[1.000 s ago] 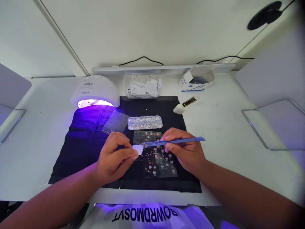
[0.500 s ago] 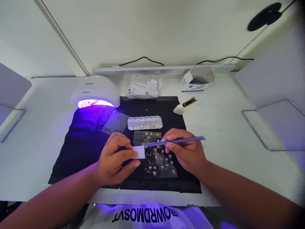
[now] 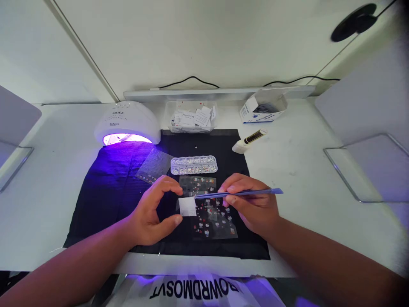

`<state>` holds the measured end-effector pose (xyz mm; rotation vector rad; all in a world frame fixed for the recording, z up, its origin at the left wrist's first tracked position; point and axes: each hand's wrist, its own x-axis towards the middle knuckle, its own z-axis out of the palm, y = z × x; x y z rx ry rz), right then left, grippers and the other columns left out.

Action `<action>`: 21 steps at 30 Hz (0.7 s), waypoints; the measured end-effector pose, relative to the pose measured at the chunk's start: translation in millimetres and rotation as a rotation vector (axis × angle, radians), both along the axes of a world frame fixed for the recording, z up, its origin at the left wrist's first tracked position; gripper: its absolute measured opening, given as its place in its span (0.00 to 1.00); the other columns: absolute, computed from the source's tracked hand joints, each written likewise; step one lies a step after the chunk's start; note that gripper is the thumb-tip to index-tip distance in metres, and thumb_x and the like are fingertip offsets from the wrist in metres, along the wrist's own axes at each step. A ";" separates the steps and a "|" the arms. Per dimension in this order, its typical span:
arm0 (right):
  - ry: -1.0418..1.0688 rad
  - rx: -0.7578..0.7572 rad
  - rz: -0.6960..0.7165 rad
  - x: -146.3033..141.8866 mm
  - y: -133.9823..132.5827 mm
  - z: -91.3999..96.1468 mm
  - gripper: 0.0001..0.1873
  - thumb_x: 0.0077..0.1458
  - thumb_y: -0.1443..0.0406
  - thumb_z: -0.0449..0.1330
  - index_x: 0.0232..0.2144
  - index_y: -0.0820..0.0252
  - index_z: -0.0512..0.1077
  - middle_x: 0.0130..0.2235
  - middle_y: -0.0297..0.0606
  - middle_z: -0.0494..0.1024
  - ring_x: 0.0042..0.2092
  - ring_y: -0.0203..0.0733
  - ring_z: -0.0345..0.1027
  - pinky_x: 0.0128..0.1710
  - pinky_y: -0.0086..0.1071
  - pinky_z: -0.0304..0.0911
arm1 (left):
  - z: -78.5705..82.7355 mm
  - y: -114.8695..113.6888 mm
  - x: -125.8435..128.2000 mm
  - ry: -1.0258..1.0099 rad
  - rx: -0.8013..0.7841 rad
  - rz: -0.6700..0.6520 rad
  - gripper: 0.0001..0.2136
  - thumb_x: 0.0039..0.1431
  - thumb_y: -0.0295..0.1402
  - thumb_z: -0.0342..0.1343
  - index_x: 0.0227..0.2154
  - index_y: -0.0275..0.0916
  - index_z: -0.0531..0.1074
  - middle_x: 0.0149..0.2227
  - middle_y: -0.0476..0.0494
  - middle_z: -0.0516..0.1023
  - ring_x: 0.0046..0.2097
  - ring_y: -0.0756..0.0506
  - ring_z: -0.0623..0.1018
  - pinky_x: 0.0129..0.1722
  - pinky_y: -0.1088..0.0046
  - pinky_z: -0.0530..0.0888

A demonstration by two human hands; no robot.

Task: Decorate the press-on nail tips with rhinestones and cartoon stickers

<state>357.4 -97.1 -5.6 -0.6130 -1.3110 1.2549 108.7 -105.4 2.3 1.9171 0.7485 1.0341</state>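
Blue tweezers [image 3: 249,192] lie in my right hand [image 3: 252,200], gripped between thumb and fingers. Their tip meets the upper right corner of a small white square pad [image 3: 188,207]. Around the pad's left side, my left hand [image 3: 156,213] has thumb and forefinger spread apart; whether a fingertip brushes its edge I cannot tell. Beneath and to the right of the pad lies a clear sticker sheet [image 3: 220,228] with little white-and-red cartoon figures. Just beyond it is a clear compartment case [image 3: 194,165] of tiny gems. Another clear sheet [image 3: 155,164] rests behind my left hand.
A glowing nail lamp [image 3: 128,121] stands back left on the black mat [image 3: 105,204]. Behind the mat are a clear tub [image 3: 191,117] of packets and an open alcohol-pad box [image 3: 263,108]. A white bottle with a gold cap [image 3: 247,142] stands at the mat's right edge.
My left fingers have come off the white pad and spread apart. The pad shows more of its face, and the tweezers have shifted slightly right and down.
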 end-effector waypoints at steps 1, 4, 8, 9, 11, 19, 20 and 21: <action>0.001 0.001 -0.001 0.3 -0.2 0.1 0.15 0.54 0.75 0.63 0.39 0.50 0.78 0.36 0.33 0.78 0.28 0.30 0.71 0.26 0.26 0.69 | 0.0 -0.1 -0.1 -0.001 0.006 -0.015 0.19 0.55 0.29 0.57 0.50 0.37 0.63 0.42 0.41 0.67 0.44 0.43 0.68 0.44 0.63 0.67; 0.017 -0.007 -0.006 0.5 -0.3 1.4 0.14 0.54 0.74 0.63 0.38 0.51 0.78 0.35 0.33 0.77 0.28 0.30 0.71 0.25 0.26 0.68 | -0.5 0.1 0.2 0.021 0.042 -0.045 0.21 0.53 0.24 0.56 0.51 0.37 0.62 0.43 0.40 0.66 0.45 0.44 0.68 0.44 0.63 0.68; 0.039 -0.022 -0.013 -0.3 0.0 2.7 0.14 0.53 0.74 0.63 0.38 0.51 0.78 0.35 0.33 0.78 0.28 0.31 0.71 0.24 0.26 0.68 | -0.3 0.9 1.7 0.050 0.095 -0.005 0.21 0.54 0.21 0.57 0.50 0.37 0.63 0.43 0.41 0.66 0.45 0.45 0.68 0.44 0.66 0.68; 0.038 -0.024 -0.015 -0.5 0.2 2.6 0.14 0.53 0.74 0.63 0.38 0.50 0.78 0.35 0.33 0.78 0.28 0.31 0.71 0.24 0.26 0.68 | 0.2 1.1 2.0 0.055 0.107 0.006 0.20 0.54 0.22 0.57 0.50 0.37 0.64 0.43 0.41 0.66 0.44 0.45 0.69 0.44 0.66 0.68; 0.034 -0.027 -0.016 -0.7 0.5 2.1 0.14 0.53 0.74 0.63 0.38 0.50 0.78 0.35 0.33 0.78 0.28 0.31 0.71 0.24 0.26 0.68 | 1.5 1.4 2.2 0.068 0.121 0.013 0.19 0.55 0.22 0.58 0.49 0.37 0.65 0.42 0.42 0.67 0.44 0.46 0.69 0.43 0.67 0.69; 0.022 -0.039 -0.022 -1.3 0.9 2.0 0.13 0.53 0.73 0.64 0.37 0.50 0.79 0.34 0.33 0.78 0.28 0.32 0.71 0.24 0.27 0.68 | 4.0 1.9 0.6 0.094 0.138 0.053 0.12 0.58 0.23 0.56 0.45 0.37 0.69 0.41 0.43 0.68 0.43 0.47 0.71 0.42 0.68 0.70; 0.019 -0.040 -0.021 -1.4 0.9 2.2 0.12 0.53 0.73 0.64 0.37 0.50 0.79 0.34 0.33 0.78 0.28 0.32 0.71 0.25 0.27 0.68 | 3.9 2.1 0.7 0.091 0.137 0.057 0.12 0.58 0.23 0.56 0.45 0.37 0.69 0.40 0.43 0.68 0.42 0.47 0.71 0.42 0.68 0.70; 0.015 -0.041 -0.020 -1.4 0.8 2.3 0.12 0.53 0.73 0.64 0.37 0.50 0.79 0.34 0.34 0.78 0.28 0.32 0.71 0.25 0.27 0.67 | 3.9 2.2 1.0 0.087 0.137 0.063 0.12 0.58 0.23 0.56 0.45 0.37 0.69 0.40 0.43 0.68 0.42 0.47 0.71 0.42 0.69 0.70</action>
